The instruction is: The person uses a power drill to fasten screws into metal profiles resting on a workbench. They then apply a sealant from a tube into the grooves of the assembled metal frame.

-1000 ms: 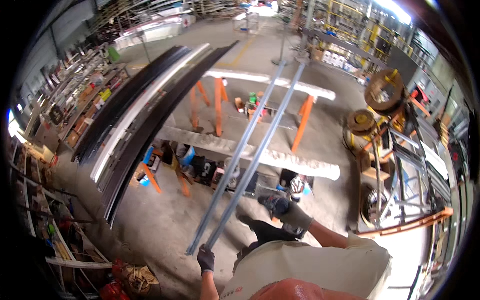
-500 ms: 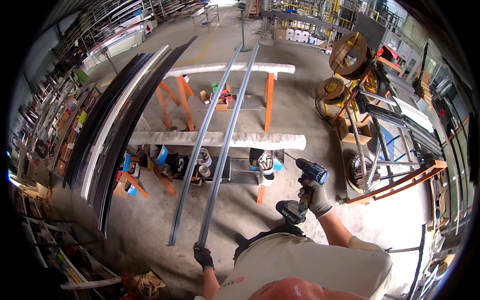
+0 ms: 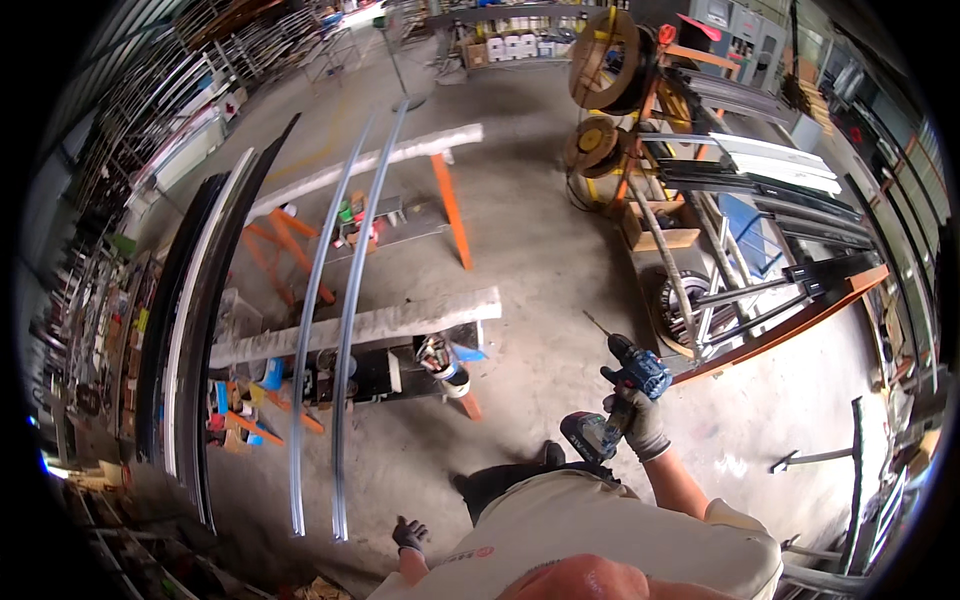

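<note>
Cordless drill gripped in gloved right hand, right of metal rails, gloved left hand spread empty near rail ends

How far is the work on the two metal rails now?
Done: two long rails lie side by side across the two trestle beams. In hand: the right hand holds a blue drill, bit pointing up, off to the side and away from the rails; the left hand, gloved, is empty near the rail ends. Left: no drilled holes or screws can be made out on the rails.
</note>
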A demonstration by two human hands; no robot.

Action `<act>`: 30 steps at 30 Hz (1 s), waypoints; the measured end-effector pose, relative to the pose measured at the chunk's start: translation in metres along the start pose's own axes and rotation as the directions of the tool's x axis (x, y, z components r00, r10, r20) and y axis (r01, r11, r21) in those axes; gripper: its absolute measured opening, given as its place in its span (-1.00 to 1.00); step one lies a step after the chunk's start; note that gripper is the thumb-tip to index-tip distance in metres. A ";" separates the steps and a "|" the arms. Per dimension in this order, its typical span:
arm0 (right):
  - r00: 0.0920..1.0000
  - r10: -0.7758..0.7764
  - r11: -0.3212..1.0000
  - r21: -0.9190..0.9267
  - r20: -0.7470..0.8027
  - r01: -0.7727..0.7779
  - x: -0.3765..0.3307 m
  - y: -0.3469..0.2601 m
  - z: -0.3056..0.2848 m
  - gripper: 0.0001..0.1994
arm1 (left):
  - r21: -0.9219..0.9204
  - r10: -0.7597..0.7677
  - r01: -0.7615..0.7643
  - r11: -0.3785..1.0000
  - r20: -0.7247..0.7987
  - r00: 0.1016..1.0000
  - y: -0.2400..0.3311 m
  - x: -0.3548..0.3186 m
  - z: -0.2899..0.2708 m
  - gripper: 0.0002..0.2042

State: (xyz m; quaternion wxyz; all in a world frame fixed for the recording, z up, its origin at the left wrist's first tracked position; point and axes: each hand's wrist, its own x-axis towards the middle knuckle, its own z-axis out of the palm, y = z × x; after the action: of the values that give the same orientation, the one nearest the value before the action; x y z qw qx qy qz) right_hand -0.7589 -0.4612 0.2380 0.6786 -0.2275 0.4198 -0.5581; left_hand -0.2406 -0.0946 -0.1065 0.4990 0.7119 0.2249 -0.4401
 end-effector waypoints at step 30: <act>0.712 0.321 0.099 -0.726 -0.624 -0.681 0.359 0.069 -0.273 -0.67 | -0.472 0.495 0.219 0.854 0.867 -0.060 0.380 -0.273 0.951 -0.19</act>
State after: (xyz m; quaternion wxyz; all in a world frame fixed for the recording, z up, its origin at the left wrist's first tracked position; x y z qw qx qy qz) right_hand -0.9353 -0.7394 -0.0778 0.4881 -0.3230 0.8100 0.0362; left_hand -0.4741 -1.0786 0.2116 0.7047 0.0387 -0.1832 -0.6843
